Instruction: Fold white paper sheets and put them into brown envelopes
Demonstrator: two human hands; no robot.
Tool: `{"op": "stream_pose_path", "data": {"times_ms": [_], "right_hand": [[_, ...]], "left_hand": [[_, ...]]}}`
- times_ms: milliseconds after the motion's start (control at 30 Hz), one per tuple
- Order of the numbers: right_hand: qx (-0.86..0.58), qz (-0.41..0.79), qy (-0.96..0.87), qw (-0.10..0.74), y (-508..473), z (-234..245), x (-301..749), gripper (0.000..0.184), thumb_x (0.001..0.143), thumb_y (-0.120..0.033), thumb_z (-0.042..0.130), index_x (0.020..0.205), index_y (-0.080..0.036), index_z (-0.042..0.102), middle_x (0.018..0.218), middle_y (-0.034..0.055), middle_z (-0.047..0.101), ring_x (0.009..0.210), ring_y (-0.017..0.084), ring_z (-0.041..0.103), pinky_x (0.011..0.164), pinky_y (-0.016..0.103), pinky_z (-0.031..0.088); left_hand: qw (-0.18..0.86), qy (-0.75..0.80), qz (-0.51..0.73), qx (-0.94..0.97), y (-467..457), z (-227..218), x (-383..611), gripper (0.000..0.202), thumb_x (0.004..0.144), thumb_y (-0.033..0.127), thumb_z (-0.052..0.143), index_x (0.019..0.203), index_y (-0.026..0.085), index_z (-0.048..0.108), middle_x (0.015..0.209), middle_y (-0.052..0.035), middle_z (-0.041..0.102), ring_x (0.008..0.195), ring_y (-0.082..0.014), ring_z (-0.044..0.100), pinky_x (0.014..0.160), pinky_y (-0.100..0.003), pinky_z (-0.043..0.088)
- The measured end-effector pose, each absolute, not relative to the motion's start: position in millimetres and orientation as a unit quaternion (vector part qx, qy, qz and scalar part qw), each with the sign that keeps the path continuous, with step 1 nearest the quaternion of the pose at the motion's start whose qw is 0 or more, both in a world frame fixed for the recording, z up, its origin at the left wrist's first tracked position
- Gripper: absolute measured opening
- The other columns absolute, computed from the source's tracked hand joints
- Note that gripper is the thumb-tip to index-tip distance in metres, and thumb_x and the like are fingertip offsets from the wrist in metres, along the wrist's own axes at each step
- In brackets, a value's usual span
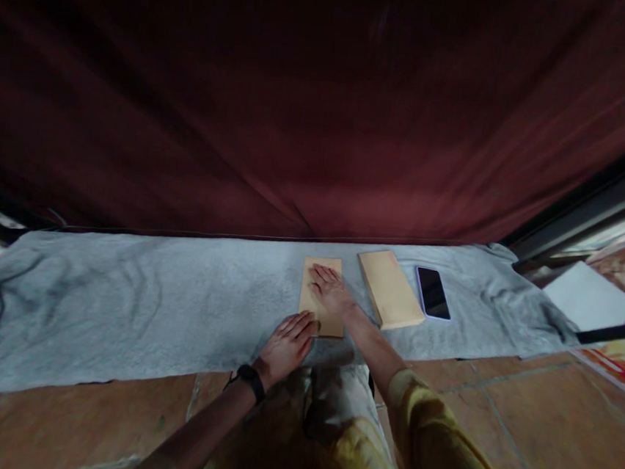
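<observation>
A brown paper envelope lies flat on the grey cloth, directly in front of me. My right hand rests on its upper half with the fingers stretched out and the palm down. At its lower left edge lies my left hand, fingers extended, the tips touching the paper. Part of the envelope is hidden under both hands. Just to the right, a thick stack of similar brown envelopes sits at a slant, apart from my hands.
A phone with a dark screen lies right of the stack. The grey cloth covers a long, low surface. Behind it hangs a dark red fabric. Tiled floor shows below, and a white sheet is at far right.
</observation>
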State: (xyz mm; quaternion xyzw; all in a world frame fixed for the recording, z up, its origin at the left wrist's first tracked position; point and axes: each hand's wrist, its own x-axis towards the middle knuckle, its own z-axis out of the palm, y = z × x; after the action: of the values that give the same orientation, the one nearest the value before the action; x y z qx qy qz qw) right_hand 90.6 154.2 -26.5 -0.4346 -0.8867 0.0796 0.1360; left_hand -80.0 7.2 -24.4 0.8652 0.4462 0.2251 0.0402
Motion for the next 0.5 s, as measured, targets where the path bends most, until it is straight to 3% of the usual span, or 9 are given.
{"op": "stream_pose_path", "data": {"times_ms": [267, 500], "right_hand": [[-0.453, 0.104, -0.861, 0.207, 157, -32, 83, 0.047, 0.104, -0.031, 0.041, 0.148, -0.015, 0.049, 0.156, 0.0137, 0.043, 0.147, 0.025, 0.038, 0.123, 0.049, 0.027], [-0.409, 0.143, -0.872, 0.227, 109, -32, 118, 0.042, 0.102, -0.028, 0.047, 0.144, -0.026, 0.054, 0.153, 0.0058, 0.049, 0.144, 0.022, 0.042, 0.122, 0.048, 0.031]], "left_hand": [[0.059, 0.458, 0.222, 0.859, 7, -22, -79, 0.037, 0.096, 0.021, 0.05, 0.131, 0.019, 0.06, 0.142, -0.0109, 0.061, 0.134, -0.0235, 0.055, 0.112, -0.045, 0.046], [0.062, 0.462, 0.22, 0.857, 6, -22, -79, 0.035, 0.097, 0.023, 0.05, 0.129, 0.018, 0.062, 0.142, -0.011, 0.061, 0.136, -0.0229, 0.053, 0.113, -0.044, 0.045]]}}
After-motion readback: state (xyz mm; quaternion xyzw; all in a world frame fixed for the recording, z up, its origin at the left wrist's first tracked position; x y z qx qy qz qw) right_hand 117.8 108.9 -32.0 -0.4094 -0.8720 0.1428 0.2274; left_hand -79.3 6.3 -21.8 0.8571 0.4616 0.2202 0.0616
